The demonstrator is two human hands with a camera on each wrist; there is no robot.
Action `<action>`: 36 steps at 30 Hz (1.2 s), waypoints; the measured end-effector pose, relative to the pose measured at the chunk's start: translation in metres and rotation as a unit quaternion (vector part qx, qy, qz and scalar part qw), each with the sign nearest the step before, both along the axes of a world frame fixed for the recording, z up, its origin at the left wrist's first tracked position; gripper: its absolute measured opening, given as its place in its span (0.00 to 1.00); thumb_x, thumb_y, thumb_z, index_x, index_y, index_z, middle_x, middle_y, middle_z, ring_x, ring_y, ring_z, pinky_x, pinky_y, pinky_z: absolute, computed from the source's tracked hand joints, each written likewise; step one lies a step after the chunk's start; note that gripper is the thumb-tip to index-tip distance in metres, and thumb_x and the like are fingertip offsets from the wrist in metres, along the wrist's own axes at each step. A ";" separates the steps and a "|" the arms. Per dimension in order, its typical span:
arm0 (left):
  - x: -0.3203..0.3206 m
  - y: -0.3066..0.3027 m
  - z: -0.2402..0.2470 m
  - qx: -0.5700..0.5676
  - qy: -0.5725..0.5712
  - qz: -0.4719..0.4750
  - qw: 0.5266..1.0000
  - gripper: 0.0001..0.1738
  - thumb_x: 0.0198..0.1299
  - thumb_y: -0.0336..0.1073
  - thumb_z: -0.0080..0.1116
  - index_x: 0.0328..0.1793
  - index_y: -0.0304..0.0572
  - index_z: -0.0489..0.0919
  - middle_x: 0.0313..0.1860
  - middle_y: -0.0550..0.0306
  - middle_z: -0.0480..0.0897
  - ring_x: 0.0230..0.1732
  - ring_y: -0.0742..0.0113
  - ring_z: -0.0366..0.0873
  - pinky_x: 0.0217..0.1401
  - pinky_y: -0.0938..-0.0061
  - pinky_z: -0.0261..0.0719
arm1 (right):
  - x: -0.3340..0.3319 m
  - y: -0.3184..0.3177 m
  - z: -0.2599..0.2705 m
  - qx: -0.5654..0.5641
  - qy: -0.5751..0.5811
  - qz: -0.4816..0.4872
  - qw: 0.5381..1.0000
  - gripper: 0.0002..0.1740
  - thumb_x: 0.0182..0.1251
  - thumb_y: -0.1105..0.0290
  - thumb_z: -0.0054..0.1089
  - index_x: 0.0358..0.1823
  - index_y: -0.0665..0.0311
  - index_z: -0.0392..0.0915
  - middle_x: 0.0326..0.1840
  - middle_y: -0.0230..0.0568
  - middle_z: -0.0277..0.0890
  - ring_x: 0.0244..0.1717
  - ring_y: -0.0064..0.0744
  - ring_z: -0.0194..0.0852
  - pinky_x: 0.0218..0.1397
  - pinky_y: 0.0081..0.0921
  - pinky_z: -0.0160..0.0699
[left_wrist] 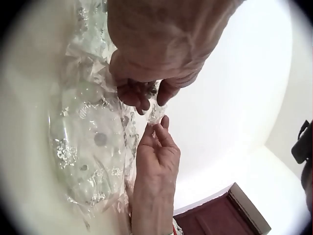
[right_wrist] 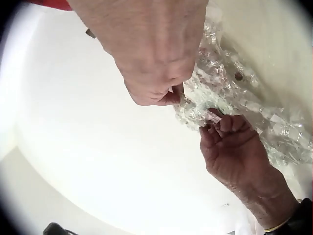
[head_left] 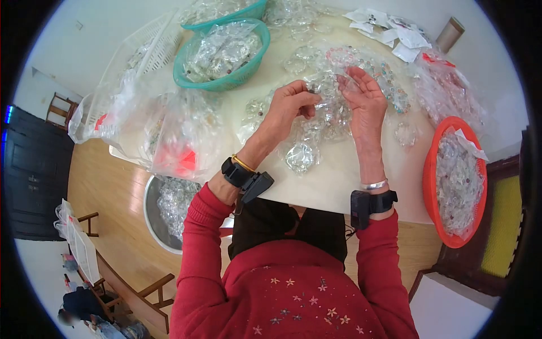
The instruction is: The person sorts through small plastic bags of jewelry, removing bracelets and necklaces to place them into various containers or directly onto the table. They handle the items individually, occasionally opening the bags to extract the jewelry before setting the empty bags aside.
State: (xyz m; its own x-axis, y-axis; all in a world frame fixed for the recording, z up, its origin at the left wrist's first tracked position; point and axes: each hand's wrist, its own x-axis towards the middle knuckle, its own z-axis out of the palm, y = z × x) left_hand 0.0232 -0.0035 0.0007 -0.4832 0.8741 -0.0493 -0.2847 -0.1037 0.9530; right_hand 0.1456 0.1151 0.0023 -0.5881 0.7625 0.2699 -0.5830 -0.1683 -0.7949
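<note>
Metal basin (head_left: 148, 217): leftmost of these, below the table edge, holding clear packets.
Plastic bag (head_left: 206, 116): on the table's left part, see-through, with a red patch low on it.
Teal basket (head_left: 217, 86): farther back on the table, heaped with clear packets.
Left hand (head_left: 288, 110): thumb and fingers brought together, pinching one end of the clear packet; a dark spot shows by the fingertips.
Clear packet (left_wrist: 156, 115): between the two hands, touching both sets of fingertips; its contents are too small to make out.
Pile of packets (head_left: 330, 116): on the table between and around the hands, spreading toward the near edge.
Right hand (head_left: 367, 99): thumb and fingertips closed on the packet's other end, facing the left hand.
Beaded bracelets (head_left: 390, 87): just right of the right hand.
Red basket (head_left: 430, 186): far right, filled with clear packets.
</note>
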 end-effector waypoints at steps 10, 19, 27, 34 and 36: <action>0.007 0.006 0.001 0.021 -0.042 0.036 0.998 0.03 0.55 0.30 0.58 0.33 0.40 0.76 0.26 0.62 0.77 0.23 0.75 0.72 0.28 0.79 0.72 | 0.000 -0.001 0.005 -0.090 -0.071 0.016 0.993 0.19 0.59 0.79 0.55 0.53 0.72 0.69 0.50 0.44 0.73 0.46 0.31 0.75 0.47 0.27 0.77; 0.010 0.003 0.011 0.008 -0.031 0.018 0.999 0.06 0.57 0.33 0.57 0.35 0.39 0.76 0.28 0.60 0.77 0.24 0.75 0.73 0.29 0.79 0.72 | -0.005 -0.004 -0.004 -0.010 -0.090 -0.034 0.995 0.20 0.56 0.78 0.59 0.51 0.70 0.72 0.46 0.41 0.75 0.40 0.27 0.76 0.41 0.24 0.79; 0.010 0.006 0.010 0.003 0.048 0.073 0.996 0.05 0.53 0.31 0.55 0.31 0.36 0.77 0.27 0.58 0.79 0.22 0.74 0.70 0.26 0.81 0.66 | -0.005 -0.005 -0.008 -0.035 -0.092 -0.082 0.992 0.16 0.52 0.80 0.60 0.45 0.71 0.75 0.41 0.43 0.76 0.32 0.27 0.77 0.32 0.23 0.80; 0.018 0.001 0.035 0.063 0.085 0.073 0.992 0.06 0.54 0.31 0.56 0.32 0.35 0.78 0.26 0.59 0.78 0.20 0.75 0.68 0.24 0.82 0.62 | 0.000 -0.002 -0.007 -0.126 -0.065 -0.091 0.986 0.11 0.57 0.75 0.58 0.41 0.72 0.75 0.29 0.38 0.76 0.22 0.25 0.75 0.24 0.20 0.77; 0.033 0.004 0.050 0.069 0.088 0.054 0.992 0.06 0.54 0.31 0.56 0.32 0.35 0.78 0.25 0.59 0.77 0.20 0.75 0.67 0.24 0.82 0.62 | -0.003 -0.002 -0.009 -0.096 -0.099 -0.083 0.987 0.08 0.59 0.73 0.56 0.38 0.70 0.75 0.29 0.37 0.75 0.24 0.23 0.75 0.24 0.20 0.76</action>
State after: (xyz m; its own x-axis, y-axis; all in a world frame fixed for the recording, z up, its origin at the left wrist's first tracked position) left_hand 0.0559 0.0008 0.0511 -0.5645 0.8096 0.1611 -0.0947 -0.2574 0.9617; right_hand 0.1424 0.1134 -0.0068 -0.4771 0.8788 0.0045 -0.4524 -0.2412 -0.8586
